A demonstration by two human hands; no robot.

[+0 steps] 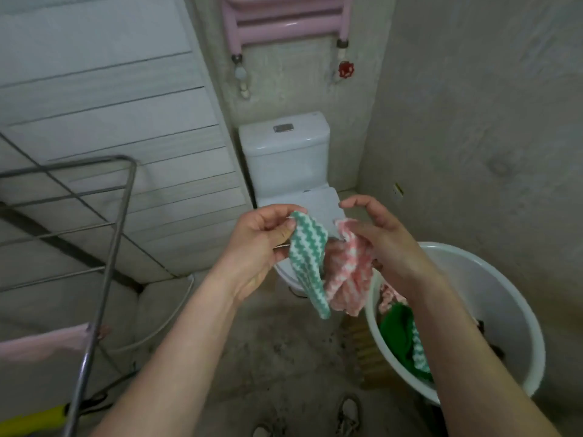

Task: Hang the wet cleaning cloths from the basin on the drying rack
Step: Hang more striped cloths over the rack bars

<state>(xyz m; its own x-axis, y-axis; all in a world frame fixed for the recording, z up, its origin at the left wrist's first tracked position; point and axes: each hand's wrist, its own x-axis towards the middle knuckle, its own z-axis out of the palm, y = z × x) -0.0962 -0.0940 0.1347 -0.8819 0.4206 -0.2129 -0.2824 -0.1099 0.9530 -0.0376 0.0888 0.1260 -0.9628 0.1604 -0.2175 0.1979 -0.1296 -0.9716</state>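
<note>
A big metal drying rack stands on the left side of the room. One pale pink cloth hangs over a low bar of it. A white toilet sits against the far wall, between the rack and the corner. A round white basin stands on the floor to the right, near the toilet.

The person's two bare arms reach out in front, side by side, over the floor. The right arm passes over the basin. Both hands are lifted up in front of the toilet bowl, close together but not touching.

The left hand is turned with its palm facing in. Its grip is narrow: the thumb and the fingers pinch the top of a green and white cloth, which hangs down loose.

The right hand has its back turned up. Its first finger and thumb curve up and apart. Its lower fingers curl round a pink and white cloth, so its grip holds that one. The two cloths hang touching each other, just left of the basin.

More wet cloths lie in the basin, a dark green one on top.

Two shoes show at the bottom.
</note>
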